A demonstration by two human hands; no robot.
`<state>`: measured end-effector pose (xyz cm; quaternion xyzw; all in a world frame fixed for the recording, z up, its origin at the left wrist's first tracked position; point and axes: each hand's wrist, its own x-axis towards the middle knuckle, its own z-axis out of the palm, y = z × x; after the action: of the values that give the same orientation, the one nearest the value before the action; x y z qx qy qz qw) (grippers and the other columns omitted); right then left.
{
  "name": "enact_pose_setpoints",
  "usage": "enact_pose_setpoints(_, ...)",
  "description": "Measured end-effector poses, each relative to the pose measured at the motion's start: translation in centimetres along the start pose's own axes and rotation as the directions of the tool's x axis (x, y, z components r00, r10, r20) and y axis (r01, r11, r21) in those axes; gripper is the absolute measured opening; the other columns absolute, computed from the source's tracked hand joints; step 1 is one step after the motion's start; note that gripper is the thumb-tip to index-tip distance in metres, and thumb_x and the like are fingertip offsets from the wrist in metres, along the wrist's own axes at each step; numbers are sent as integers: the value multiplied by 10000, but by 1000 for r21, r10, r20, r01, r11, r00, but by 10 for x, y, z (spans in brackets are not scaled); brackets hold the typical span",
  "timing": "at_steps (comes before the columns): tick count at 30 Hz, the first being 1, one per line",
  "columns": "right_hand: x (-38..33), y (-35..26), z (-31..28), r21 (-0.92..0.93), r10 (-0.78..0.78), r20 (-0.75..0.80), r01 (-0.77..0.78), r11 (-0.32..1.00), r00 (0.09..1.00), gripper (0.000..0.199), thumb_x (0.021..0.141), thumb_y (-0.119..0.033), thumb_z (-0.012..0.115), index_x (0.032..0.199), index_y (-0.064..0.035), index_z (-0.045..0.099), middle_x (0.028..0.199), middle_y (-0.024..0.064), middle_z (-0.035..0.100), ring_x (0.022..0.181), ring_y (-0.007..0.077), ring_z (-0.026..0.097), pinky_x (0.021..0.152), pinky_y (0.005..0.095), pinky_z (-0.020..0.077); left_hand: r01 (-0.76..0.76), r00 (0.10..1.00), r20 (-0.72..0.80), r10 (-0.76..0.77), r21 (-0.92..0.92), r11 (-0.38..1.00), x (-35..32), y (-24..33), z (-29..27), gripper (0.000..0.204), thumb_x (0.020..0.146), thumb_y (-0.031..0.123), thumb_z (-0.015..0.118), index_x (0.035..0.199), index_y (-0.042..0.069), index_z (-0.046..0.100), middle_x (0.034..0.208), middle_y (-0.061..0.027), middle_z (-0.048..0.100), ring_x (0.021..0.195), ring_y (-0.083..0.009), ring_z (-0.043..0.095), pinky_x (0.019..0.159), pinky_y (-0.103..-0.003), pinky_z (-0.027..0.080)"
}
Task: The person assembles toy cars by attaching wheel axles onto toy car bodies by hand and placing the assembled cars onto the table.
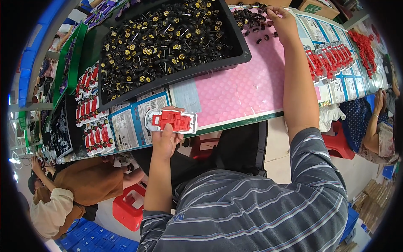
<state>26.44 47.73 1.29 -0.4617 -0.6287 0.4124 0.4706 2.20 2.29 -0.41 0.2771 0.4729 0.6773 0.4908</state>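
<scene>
Head view shows my left hand (166,140) closed around a red toy car base (171,121) in its clear shell, held flat just over the near edge of the table (235,122), beside the printed cards (134,119). My right hand (282,21) is stretched far out to the small heap of black wheels (249,19) lying on the pink mat (247,84), next to the big black tray (241,46) of wheel-and-axle sets. Its fingers are curled down onto the heap; I cannot tell whether they have already pinched a wheel, since my knuckles cover the tips. To do this well, I think I should pick just one piece cleanly, keep the base level and steady in my left grip, and keep my forearm high enough not to sweep the loose wheels off the mat.
</scene>
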Motion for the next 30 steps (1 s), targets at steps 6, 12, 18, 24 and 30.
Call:
enact_pose_setpoints(6, 15, 19, -2, 157, -64, -59, 73, 985, 996, 237, 984, -161, 663, 1166, -10, 664, 966, 72, 712, 818, 142, 672, 733, 251, 530, -6, 1000, 15, 5, 18, 1000, 5, -2, 1, 598, 976, 404, 648, 1401, 40, 438, 1282, -183, 609, 674, -107, 587, 493, -204, 413)
enact_pose_setpoints(12, -1, -7, -2, 15, -146, -41, 147, 989, 988, 333, 974, -200, 689, 1205, 35, 643, 1080, 112, 701, 890, 168, 691, 773, 258, 538, 38, 999, 37, -38, -10, 999, 5, 4, 4, 480, 1014, 297, 613, 1387, 46, 447, 1255, -133, 639, 668, -69, 576, 502, -189, 416)
enact_pose_setpoints(18, -88, -66, 2, 183, -192, -136, 216, 959, 972, 334, 878, -163, 787, 1110, 46, 669, 1008, 68, 690, 882, 110, 631, 792, 234, 491, 29, 999, 37, -31, 59, 998, -2, 1, 0, 464, 1013, 300, 615, 1374, 41, 480, 1160, -105, 687, 654, -54, 580, 516, -187, 436)
enact_pose_setpoints(24, -242, -75, 10, 454, -191, 189, 87, 887, 963, 234, 855, -37, 739, 1049, -19, 610, 1198, 84, 568, 1041, 151, 561, 931, 283, 461, -20, 997, 78, 13, 92, 996, -1, 3, 0, 451, 1015, 276, 611, 1367, 24, 486, 1097, -78, 688, 654, -42, 569, 528, -181, 441)
enact_pose_setpoints(30, -322, -109, 76, 115, -373, 552, 374, 920, 746, 456, 786, -84, 824, 1165, -13, 581, 1241, 130, 576, 1198, 242, 552, 1042, 366, 427, -12, 994, 108, 8, 35, 999, 3, 2, -4, 478, 1010, 276, 633, 1379, 18, 475, 1019, -68, 674, 665, -59, 570, 552, -198, 458)
